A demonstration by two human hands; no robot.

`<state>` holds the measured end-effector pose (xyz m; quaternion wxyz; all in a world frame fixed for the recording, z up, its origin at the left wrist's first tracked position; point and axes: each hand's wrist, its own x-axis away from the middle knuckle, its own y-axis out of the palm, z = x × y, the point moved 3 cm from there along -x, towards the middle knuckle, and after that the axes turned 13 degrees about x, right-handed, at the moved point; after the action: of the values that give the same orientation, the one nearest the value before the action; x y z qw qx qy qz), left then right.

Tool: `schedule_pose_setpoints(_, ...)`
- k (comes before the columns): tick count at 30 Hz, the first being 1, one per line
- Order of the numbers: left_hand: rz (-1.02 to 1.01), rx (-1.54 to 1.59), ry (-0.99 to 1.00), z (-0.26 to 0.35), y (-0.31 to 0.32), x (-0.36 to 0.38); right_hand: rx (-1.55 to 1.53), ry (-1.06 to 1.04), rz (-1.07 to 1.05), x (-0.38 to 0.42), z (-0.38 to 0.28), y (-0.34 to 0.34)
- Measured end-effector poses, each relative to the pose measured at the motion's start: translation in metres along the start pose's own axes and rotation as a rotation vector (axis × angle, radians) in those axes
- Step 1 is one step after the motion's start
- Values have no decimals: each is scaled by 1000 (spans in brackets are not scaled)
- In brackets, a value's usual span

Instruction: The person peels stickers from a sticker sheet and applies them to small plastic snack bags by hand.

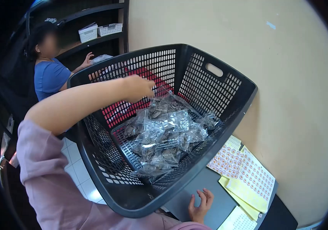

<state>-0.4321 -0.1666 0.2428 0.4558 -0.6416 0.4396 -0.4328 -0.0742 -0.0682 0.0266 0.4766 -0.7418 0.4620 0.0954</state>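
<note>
A large black plastic basket [225, 82] with slotted walls fills the middle of the view, tilted toward me. Inside lies a heap of clear plastic packets [168, 130] holding dark things with spiral patterns. My left hand [137, 89] reaches over the basket's left rim. Its fingers are curled together above the heap, with the clear edge of a packet [166, 92] at the fingertips; the hand is slightly blurred. Below the basket's lower right rim, my right hand [201, 206] is over the grey table top [185, 195], empty, fingers apart and slightly bent.
Sheets of round stickers [256, 176] on yellow and white backing lie on the table at right, against a beige wall [286, 96]. A person in a blue top [51, 76] stands at the left by dark shelves holding white baskets [88, 33]. Something red shows through the basket's wall.
</note>
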Motion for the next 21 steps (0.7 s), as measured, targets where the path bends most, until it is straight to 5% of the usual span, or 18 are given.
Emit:
schedule_pose_setpoints(3, -138, -126, 123, 1, 44, -34, 109, 28, 50, 15, 7, 4)
schedule_pose_setpoints(5, -252, -290, 403, 11, 68, -48, 140, 100, 61, 24, 13, 6)
schedule_pose_setpoints(12, -208, -390, 788, -2, 146, -67, 178, 180, 167, 21, 22, 0)
schedule_pose_setpoints(14, -428, -244, 428, -9, 122, -64, 124, 248, 165, 21, 23, 0)
schedule_pose_setpoints(17, -271, -64, -13, -16, 33, -69, 176, 175, 184, 19, 25, -1)
schedule_pose_setpoints(21, 267, 53, 60, -28, -85, -63, 93, 196, 158, 19, 24, -8)
